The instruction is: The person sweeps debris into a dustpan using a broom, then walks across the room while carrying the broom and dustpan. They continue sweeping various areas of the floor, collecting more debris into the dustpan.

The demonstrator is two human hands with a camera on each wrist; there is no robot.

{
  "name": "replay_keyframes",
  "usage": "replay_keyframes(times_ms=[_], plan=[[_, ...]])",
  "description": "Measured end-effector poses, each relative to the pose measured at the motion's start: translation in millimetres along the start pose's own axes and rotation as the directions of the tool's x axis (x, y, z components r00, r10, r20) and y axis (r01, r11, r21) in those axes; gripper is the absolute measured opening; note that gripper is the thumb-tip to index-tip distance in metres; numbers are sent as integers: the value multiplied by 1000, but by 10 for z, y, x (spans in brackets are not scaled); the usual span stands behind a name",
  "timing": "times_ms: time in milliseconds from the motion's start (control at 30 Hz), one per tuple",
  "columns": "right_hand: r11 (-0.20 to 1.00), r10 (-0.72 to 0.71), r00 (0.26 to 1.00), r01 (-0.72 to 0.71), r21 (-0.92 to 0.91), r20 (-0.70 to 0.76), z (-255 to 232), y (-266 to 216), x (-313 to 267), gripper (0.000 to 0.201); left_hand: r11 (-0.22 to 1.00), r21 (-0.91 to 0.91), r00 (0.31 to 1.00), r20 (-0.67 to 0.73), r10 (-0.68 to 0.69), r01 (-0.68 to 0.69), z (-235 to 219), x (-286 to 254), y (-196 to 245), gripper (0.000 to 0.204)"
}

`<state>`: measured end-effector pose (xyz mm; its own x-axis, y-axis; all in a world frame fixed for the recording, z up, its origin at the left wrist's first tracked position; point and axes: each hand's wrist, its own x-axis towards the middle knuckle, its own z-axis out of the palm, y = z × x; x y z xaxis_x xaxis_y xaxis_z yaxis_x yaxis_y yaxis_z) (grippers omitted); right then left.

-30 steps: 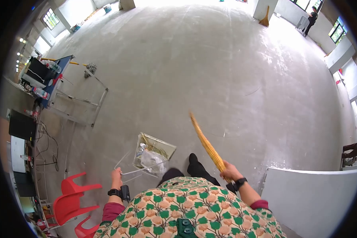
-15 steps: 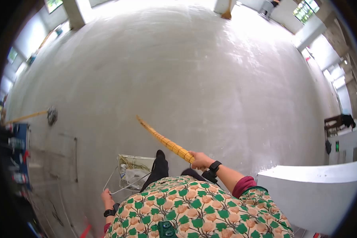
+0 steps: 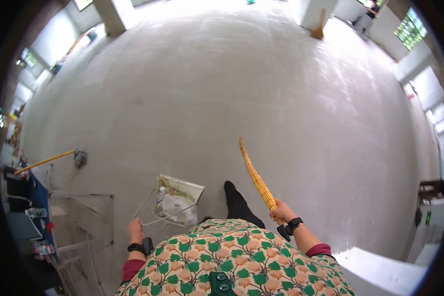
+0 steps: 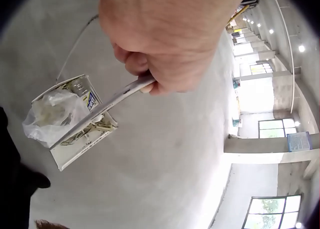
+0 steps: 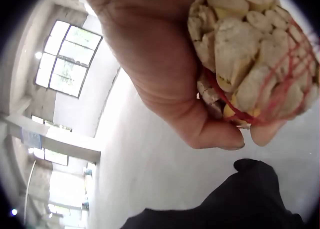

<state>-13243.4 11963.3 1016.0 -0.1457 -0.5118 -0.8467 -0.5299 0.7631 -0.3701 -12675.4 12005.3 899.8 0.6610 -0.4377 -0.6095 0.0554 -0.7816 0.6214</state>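
Bare concrete floor (image 3: 241, 79): right hand (image 3: 282, 212) (grip clamped) swung broom (image 3: 255, 175) upright again, left hand (image 3: 135, 230) clasping dustpan (image 3: 177, 199).

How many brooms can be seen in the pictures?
2. One broom is gripped by the right hand; another broom leans on a far pillar. More may be hidden.

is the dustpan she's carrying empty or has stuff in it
It has stuff in it. The dustpan, held by its wire handle in the left hand, carries a crumpled clear plastic bag and some straw-like bits.
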Motion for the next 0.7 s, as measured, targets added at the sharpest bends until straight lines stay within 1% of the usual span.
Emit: replay_keyframes(times_ms=[67,133,167,200,233,267,300,367,400,433,467,500,533,567,600,633,667,700], plan=[[997,-9,997,14,-77,71,-28,-394,219,51,993,-116,995,-95,-26,14,94,-153,325,22],[984,-114,963,142,-103,243,-87,-1021,632,53,992,3,992,21,123,-123,247,-24,627,21],[976,-134,941,180,-125,310,-105,-1304,897,58,995,-19,995,-25,94,-95,398,-25,813,21],[969,-147,934,202,-142,325,-8,-1224,764,58,991,-122,997,-48,56,-62,384,-317,811,21],[946,-173,905,263,-189,390,67,-1376,836,61,973,-227,997,-76,12,-29,467,-401,931,22],[919,-193,869,323,-228,455,116,-1576,965,65,969,-244,994,-110,-1,-26,564,-400,1069,22],[906,-200,857,347,-244,475,138,-1778,1103,65,961,-276,992,-127,-6,-30,675,-371,1196,21],[803,-219,851,435,-408,476,213,-2153,1364,67,950,-313,986,-161,-32,-20,828,-191,1417,21],[794,-208,847,439,-421,490,212,-2275,1496,67,949,-314,992,-127,-19,-22,916,-56,1509,21],[797,-262,843,464,-387,470,172,-2368,1642,67,946,-321,997,-80,15,-40,1010,138,1597,21],[788,-323,831,501,-358,452,78,-2599,1880,67,937,-345,996,-87,16,-45,1133,403,1743,21],[796,-332,837,496,-347,434,-39,-2745,2073,64,910,-412,995,-101,4,-45,1261,611,1830,22],[784,-317,834,499,-370,452,-256,-2696,2028,64,884,-467,993,-117,-26,-32,1338,469,1648,23],[846,-248,885,397,-357,394,-341,-2881,2030,63,888,-460,990,-125,-64,0,1355,621,1638,23],[894,-195,924,305,-328,329,-440,-3132,2138,61,942,-330,989,-144,18,-65,1424,895,1783,23],[893,-193,920,308,-328,340,-537,-3296,2287,61,972,-192,983,-149,108,-136,1458,1115,1950,23],[919,-211,937,287,-269,280,-522,-3163,2270,60,971,-189,981,-156,120,-149,1351,1148,1930,23],[938,-222,949,271,-219,223,-609,-3239,2378,59,968,-236,986,-163,44,-82,1389,1233,2084,21]])
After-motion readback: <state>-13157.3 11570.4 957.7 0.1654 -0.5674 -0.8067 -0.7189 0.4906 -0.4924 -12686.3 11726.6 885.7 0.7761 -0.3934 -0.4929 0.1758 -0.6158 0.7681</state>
